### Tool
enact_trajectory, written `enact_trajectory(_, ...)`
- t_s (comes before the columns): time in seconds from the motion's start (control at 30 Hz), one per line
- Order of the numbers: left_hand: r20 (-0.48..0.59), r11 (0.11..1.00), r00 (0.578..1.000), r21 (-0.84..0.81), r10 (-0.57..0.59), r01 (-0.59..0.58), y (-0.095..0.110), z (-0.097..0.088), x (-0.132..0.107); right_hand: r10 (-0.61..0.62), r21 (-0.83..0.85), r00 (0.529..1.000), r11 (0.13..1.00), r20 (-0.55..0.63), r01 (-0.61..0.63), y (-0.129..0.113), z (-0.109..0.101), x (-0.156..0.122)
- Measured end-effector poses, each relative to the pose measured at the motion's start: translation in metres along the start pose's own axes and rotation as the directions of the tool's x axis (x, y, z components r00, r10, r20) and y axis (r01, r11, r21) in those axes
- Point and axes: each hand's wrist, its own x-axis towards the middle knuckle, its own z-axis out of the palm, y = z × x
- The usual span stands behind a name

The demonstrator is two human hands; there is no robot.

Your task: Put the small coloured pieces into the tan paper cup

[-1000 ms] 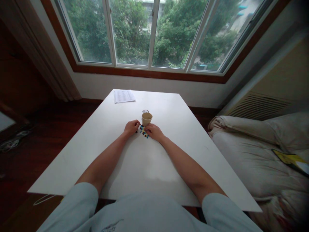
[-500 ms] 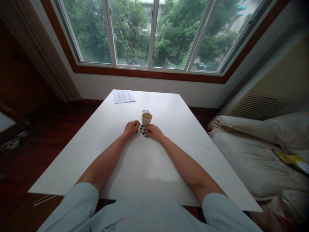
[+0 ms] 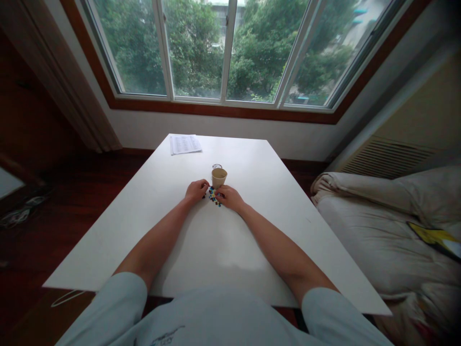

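A loose cluster of small beads or pieces (image 3: 213, 197), blue, yellow and dark, lies on the white table (image 3: 223, 245) between my hands. My left hand (image 3: 196, 190) rests at the left side of the cluster, its fingers curled together; what they hold, if anything, is too small to make out. My right hand (image 3: 231, 197) reaches over the right part of the cluster with its fingertips pinched down among the pieces. Just behind them stands an upright tan paper cup (image 3: 219, 179), close to my right fingers. The cup's bottom is hard to see.
Behind the cup lies a thin dark loop (image 3: 217, 166). Printed sheets of paper (image 3: 186, 144) are at the table's far left corner. A padded beige couch (image 3: 360, 230) stands along the right side. Beyond the table's far edge are a wall and a wide window (image 3: 198, 53).
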Motion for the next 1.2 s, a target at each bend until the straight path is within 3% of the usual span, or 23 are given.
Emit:
enact_trajectory(0.4, 0.006, 1.000, 1.000, -0.016, -0.022, 0.022, 0.001, -0.001, 0.000, 0.177, 0.180, 0.961, 0.974, -0.212, -0.140, -0.013, -0.010, -0.005)
enact_trajectory(0.67, -0.135, 0.992, 0.984, 0.040, -0.115, 0.121, -0.007, -0.002, 0.007, 0.191, 0.218, 0.930, 0.968, -0.315, -0.125, -0.013, -0.010, -0.004)
enact_trajectory(0.97, -0.083, 0.986, 0.990, 0.116, -0.111, 0.121, -0.009, 0.002, 0.007, 0.226, 0.215, 0.860, 0.967, -0.457, -0.139, -0.010, -0.013, -0.002)
enact_trajectory(1.2, -0.056, 0.989, 0.991, 0.071, -0.125, 0.129, -0.008, 0.000, 0.007, 0.195, 0.214, 0.838, 0.972, -0.510, -0.096, -0.010, -0.015, -0.001)
